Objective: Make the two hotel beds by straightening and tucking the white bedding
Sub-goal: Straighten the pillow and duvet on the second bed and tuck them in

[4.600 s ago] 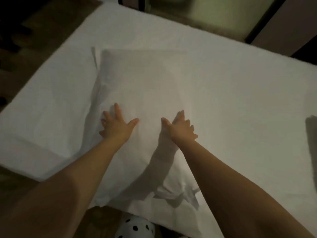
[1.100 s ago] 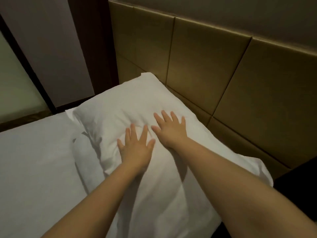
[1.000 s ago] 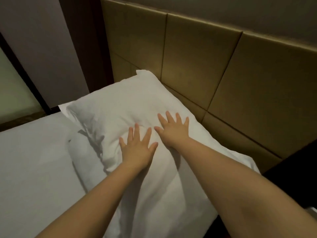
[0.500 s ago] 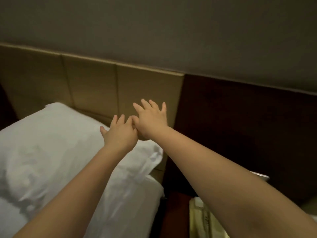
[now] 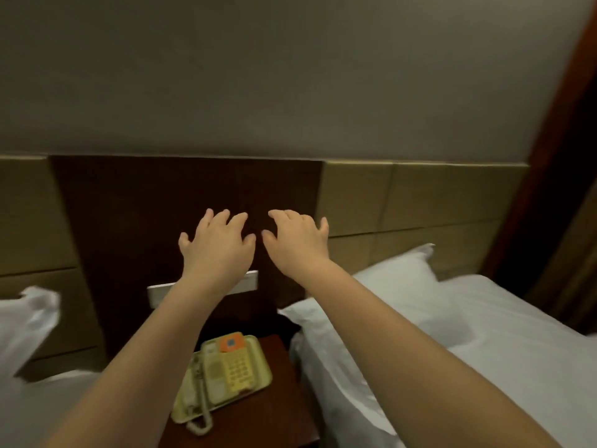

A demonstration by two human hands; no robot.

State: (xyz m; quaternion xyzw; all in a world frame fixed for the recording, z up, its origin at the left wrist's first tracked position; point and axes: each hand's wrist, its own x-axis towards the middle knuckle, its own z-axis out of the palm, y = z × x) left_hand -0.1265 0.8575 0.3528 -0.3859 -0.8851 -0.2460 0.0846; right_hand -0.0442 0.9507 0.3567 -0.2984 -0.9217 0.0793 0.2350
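Bedding on the right bed [image 5: 504, 344] looks smooth in the head view, its pillow [image 5: 387, 286] lying against the tan headboard [image 5: 420, 202]; on the left bed [image 5: 38, 402] only a corner and a blurred pillow [image 5: 26, 315] show, so you cannot judge the tucking on either. Your left hand [image 5: 219, 247] and right hand [image 5: 297, 244] hover with fingers spread wide, holding nothing, between the beds. Below your arms the nightstand [image 5: 277, 412] carries a yellow telephone [image 5: 223, 373], which stands between you and either mattress edge.
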